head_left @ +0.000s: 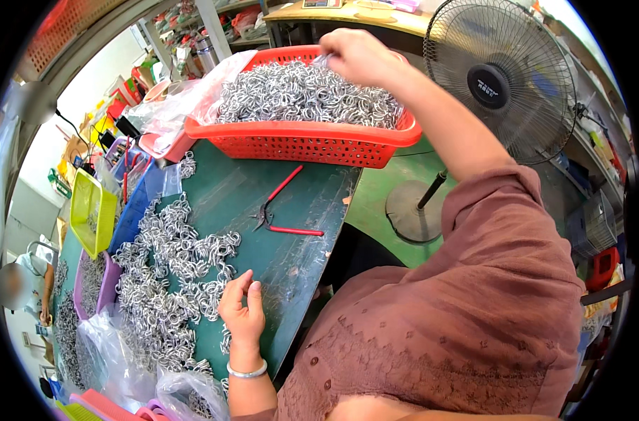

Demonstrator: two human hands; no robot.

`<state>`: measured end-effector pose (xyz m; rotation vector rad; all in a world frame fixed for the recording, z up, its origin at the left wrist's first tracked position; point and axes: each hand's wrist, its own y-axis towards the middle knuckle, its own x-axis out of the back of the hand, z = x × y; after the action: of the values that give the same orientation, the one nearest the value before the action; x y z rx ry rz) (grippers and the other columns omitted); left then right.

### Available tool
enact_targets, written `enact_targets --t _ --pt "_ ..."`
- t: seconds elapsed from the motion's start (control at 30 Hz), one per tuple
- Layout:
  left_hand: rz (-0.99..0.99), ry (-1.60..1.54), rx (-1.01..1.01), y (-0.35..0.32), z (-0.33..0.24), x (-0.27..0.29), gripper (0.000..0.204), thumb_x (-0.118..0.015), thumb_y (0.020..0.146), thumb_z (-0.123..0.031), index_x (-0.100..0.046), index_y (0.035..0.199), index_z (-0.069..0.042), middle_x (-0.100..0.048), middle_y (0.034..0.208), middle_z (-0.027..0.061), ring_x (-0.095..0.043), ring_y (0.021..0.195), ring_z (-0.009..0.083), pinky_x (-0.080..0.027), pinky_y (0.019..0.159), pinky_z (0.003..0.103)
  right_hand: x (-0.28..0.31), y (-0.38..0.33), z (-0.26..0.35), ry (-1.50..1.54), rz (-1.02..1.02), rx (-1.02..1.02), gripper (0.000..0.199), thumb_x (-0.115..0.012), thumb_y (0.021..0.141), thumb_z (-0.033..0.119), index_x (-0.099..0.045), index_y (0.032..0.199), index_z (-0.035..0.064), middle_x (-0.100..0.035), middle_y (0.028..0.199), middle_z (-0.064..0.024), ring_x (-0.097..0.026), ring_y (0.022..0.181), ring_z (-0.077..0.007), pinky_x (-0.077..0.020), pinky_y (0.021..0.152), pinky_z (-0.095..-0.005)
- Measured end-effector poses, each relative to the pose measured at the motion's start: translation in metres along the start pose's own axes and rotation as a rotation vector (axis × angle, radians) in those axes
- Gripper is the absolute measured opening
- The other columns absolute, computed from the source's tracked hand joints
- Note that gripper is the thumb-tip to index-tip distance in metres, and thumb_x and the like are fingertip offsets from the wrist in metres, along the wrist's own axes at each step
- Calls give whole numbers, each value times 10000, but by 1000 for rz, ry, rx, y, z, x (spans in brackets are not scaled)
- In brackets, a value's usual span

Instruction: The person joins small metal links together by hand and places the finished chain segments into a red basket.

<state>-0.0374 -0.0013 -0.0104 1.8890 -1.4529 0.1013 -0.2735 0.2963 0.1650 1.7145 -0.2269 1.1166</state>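
My right hand (358, 56) reaches over the far rim of a red plastic basket (298, 144), its fingers pinched on a few silvery metal rings (323, 60). The basket is heaped with small metal rings (298, 95), many of them seemingly linked. Near the table's front edge, my left hand (242, 309), with a bangle (248, 370) on the wrist, is loosely curled; thumb and forefinger are apart and nothing shows between them. Beside it spreads a loose pile of similar metal rings (161, 288). Red-handled pliers (267, 214) lie with handles spread between the basket and my left hand.
A floor fan (498, 84) stands right of the basket. Along the left of the green table (221, 182) are a yellow-green basket (95, 214), a purple tray (109, 281), a blue bin (133, 203) and plastic bags (116, 354). Another person (35, 281) sits at the far left.
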Motion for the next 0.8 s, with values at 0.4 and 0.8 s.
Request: enact_targets --t 0.4,0.8 --pt "-94 116 -199 -1 15 -1 132 -585 728 16 -607 857 12 -585 711 128 -561 612 230 -441 561 291 3 11 -10 42 271 -48 220 -580 707 143 -589 880 7 -602 838 -170 -585 772 -280 -462 682 -340" --pt "-16 129 -134 -3 10 5 87 -640 692 -48 -571 642 -33 -493 535 66 -472 471 199 -371 450 291 -121 -69 222 593 436 385 433 -633 707 186 -469 1079 37 -545 942 -138 -536 911 -300 -443 762 -378"
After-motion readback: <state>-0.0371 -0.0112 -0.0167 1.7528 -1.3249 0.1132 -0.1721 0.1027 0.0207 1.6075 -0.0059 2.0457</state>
